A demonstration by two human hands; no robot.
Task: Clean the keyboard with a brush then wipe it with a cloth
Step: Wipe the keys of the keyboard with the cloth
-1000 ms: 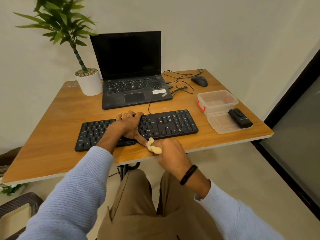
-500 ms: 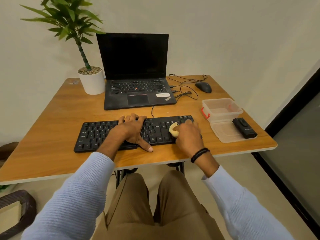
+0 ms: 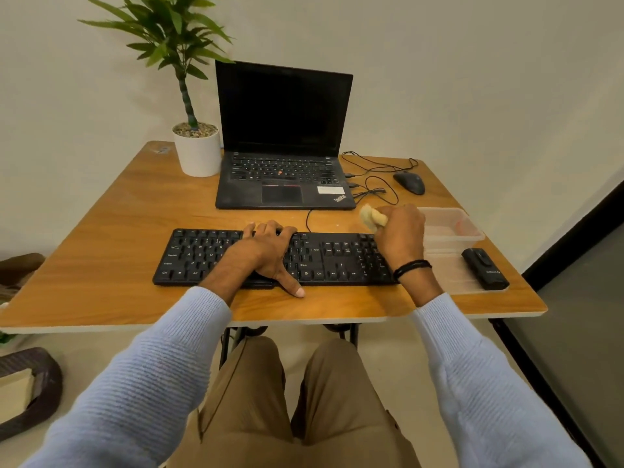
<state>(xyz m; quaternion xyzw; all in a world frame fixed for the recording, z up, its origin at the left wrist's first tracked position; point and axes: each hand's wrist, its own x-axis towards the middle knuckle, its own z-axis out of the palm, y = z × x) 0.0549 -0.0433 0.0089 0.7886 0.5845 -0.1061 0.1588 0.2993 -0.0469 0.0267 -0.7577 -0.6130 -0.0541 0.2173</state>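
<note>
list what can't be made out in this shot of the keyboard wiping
Head view only:
- Keys under the left hand: the hand covers the middle of the keyboard.
- Most of the cloth: bunched inside the right hand, only a yellowish wad shows.
- Whether the cloth touches the table: cannot tell.
- Near side of the clear container: the right wrist hides it.
- Print on the black device: too small.
- A brush: none visible.

Black keyboard point(image 3: 337, 258) with white legends on an orange-brown woodgrain table point(image 3: 101, 251). Pale yellow cloth point(image 3: 373, 217). Light blue ribbed sleeves point(image 3: 141, 376), khaki trousers point(image 3: 256, 400).
</note>
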